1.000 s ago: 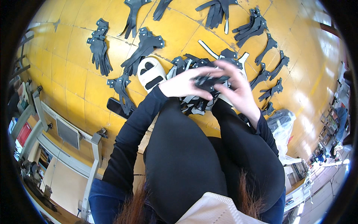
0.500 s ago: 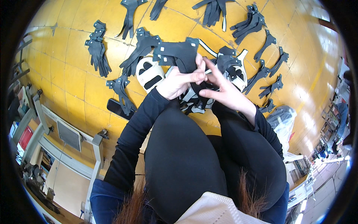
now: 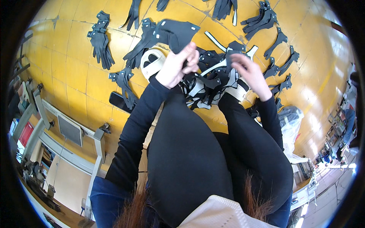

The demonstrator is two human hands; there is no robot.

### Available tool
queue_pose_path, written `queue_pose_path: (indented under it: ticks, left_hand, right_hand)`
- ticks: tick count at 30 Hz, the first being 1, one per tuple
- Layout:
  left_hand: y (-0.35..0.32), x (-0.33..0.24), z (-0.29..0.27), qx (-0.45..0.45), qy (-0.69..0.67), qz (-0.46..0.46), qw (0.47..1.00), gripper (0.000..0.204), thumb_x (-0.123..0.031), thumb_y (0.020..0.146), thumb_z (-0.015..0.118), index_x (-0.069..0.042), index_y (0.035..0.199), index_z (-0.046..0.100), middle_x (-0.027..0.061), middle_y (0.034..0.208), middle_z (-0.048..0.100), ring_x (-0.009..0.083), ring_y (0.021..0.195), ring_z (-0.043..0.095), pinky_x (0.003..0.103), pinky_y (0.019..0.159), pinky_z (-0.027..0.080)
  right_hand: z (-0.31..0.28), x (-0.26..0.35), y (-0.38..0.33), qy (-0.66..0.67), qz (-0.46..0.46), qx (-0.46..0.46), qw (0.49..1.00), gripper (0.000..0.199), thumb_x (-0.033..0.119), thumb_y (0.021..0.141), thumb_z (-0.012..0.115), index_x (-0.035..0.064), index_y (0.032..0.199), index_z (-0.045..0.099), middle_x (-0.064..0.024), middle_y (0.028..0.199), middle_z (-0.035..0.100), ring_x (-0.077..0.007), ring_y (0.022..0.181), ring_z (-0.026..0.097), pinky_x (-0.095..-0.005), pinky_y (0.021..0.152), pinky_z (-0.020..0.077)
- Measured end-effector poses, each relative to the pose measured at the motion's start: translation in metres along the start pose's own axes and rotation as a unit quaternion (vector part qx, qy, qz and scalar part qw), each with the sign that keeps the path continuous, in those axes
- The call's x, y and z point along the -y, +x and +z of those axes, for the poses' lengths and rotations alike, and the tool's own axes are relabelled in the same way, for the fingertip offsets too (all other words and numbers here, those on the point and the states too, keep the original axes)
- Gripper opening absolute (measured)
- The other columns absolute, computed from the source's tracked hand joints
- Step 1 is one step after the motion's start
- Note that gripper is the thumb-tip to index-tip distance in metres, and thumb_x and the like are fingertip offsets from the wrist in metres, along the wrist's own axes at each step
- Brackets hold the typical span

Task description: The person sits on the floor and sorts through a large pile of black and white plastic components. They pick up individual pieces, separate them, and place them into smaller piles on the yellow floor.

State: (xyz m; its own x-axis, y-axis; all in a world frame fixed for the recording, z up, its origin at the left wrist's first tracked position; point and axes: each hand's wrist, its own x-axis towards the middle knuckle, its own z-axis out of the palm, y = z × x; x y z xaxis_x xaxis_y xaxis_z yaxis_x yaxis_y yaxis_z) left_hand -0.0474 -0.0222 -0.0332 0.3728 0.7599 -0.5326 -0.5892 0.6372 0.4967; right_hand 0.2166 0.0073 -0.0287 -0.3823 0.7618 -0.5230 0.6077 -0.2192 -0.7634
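In my left hand is a black fabric strap piece with small pale marks at its wide end, lifted above the floor. The fingers are closed round its narrow part. My right hand is apart from it, a little blurred, with its fingers extended over the right side of a loose pile of black and white strap pieces. Nothing shows in that hand. The pile lies between my feet, which wear white sandals.
Bundles of black strap pieces lie around on the yellow tiled floor. A dark phone is at the left, beside another bundle. A clear plastic bag stands by my right leg. A metal frame occupies the left side.
My hands were together at the black strap piece. The left has moved up and left with it; the right has let go and moved right over the pile.
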Motion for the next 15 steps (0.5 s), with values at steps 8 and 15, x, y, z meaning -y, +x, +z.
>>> queue_pose_path:
  ticks: [8, 15]
  left_hand:
    - [-0.006, -0.028, -0.042, -0.107, 0.095, 0.002, 0.990, 0.025, -0.027, 0.097, 0.051, -0.015, 0.075, 0.048, -0.0088, 0.056, 0.026, 0.0028, 0.045, 0.022, 0.021, 0.049, 0.027]
    - [-0.012, -0.035, -0.049, -0.163, 0.105, 0.008, 0.981, 0.030, -0.026, 0.095, 0.053, -0.016, 0.068, 0.043, -0.0086, 0.052, 0.024, 0.0044, 0.043, 0.021, 0.022, 0.049, 0.027]
  right_hand:
    - [-0.026, -0.176, -0.008, -0.187, 0.223, -0.213, 0.933, 0.039, 0.030, 0.084, 0.064, 0.0004, 0.108, 0.055, -0.0196, 0.095, 0.065, -0.0328, 0.092, 0.064, -0.0365, 0.082, 0.0479]
    - [-0.029, -0.207, -0.009, -0.186, 0.273, -0.214, 0.919, 0.043, 0.036, 0.080, 0.065, 0.0020, 0.106, 0.062, -0.0201, 0.101, 0.065, -0.0339, 0.096, 0.063, -0.0376, 0.085, 0.0473]
